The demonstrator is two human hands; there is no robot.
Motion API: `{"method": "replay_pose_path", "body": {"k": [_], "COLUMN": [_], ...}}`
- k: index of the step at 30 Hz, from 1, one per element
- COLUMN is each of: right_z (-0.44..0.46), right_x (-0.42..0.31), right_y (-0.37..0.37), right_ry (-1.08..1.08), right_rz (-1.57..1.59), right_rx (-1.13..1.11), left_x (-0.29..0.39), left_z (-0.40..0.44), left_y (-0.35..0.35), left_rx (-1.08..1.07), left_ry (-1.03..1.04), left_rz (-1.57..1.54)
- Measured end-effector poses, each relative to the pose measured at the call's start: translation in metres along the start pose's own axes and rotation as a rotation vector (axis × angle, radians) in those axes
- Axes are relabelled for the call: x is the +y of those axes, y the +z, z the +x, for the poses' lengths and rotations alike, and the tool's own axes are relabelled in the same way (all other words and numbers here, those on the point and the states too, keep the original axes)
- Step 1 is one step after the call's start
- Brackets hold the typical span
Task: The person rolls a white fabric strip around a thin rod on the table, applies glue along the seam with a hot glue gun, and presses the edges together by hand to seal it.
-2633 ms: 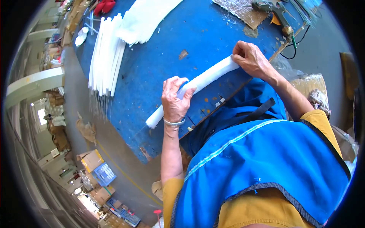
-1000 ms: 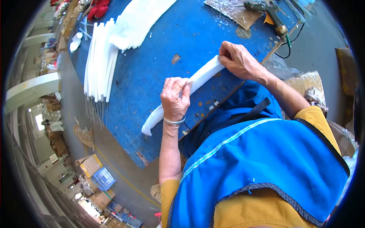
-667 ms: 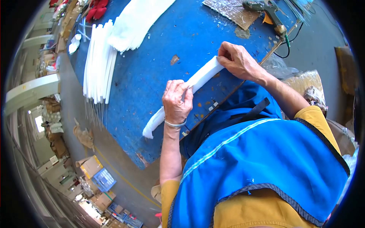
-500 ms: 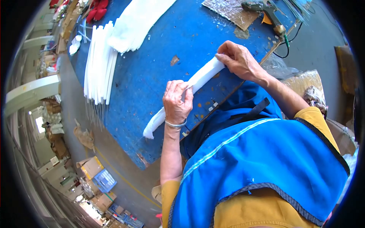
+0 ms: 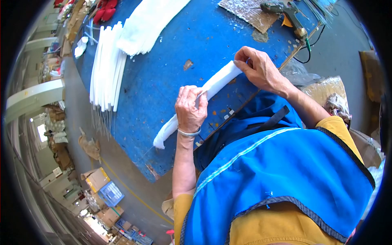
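A long strip of white, soft-looking material lies slantwise over the blue table near its front edge. My left hand is closed around the strip at its middle, fingers pinching it; the lower end sticks out past the wrist. At the upper end, my right hand pinches the tip between thumb and forefinger. The part under my left palm is hidden.
A bundle of white sticks with thin wires lies at the left, beside white sheets of padding. A glue gun rests on a stained board at the back right, its cable hanging over the edge.
My right hand has shifted very slightly, still at the strip's upper end. My left hand holds the same place.
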State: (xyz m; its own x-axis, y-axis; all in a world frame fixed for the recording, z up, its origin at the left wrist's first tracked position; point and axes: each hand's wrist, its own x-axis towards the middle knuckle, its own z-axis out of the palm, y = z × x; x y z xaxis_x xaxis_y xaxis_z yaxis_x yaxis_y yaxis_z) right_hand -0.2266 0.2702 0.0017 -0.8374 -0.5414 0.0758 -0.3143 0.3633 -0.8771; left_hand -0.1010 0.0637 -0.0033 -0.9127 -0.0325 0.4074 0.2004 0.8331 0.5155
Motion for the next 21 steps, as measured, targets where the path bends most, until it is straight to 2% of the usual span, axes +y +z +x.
{"method": "replay_pose_path", "body": {"k": [1,4,7,10,16,21], "right_z": [0.000,-0.004,-0.011,-0.012,-0.006,-0.006], "right_x": [0.004,0.000,-0.006,-0.013,0.009,0.014], "right_y": [0.002,-0.004,-0.008,-0.006,0.007,0.008], "right_ry": [-0.043,0.015,-0.101,-0.086,-0.397,-0.444], "right_rz": [-0.003,0.002,-0.039,-0.037,-0.193,-0.221], "right_rx": [0.032,-0.011,-0.005,-0.065,0.016,0.048], "left_x": [0.000,0.000,0.000,0.000,-0.001,0.004], "left_z": [0.000,0.000,0.000,0.000,-0.001,0.000], "left_y": [0.000,0.000,0.001,0.001,0.001,0.001], "left_rx": [0.000,-0.001,0.005,0.002,0.005,0.006], "left_ry": [0.005,0.013,0.014,0.010,0.017,-0.037], "left_rz": [0.011,0.035,0.039,0.040,0.050,-0.004]}}
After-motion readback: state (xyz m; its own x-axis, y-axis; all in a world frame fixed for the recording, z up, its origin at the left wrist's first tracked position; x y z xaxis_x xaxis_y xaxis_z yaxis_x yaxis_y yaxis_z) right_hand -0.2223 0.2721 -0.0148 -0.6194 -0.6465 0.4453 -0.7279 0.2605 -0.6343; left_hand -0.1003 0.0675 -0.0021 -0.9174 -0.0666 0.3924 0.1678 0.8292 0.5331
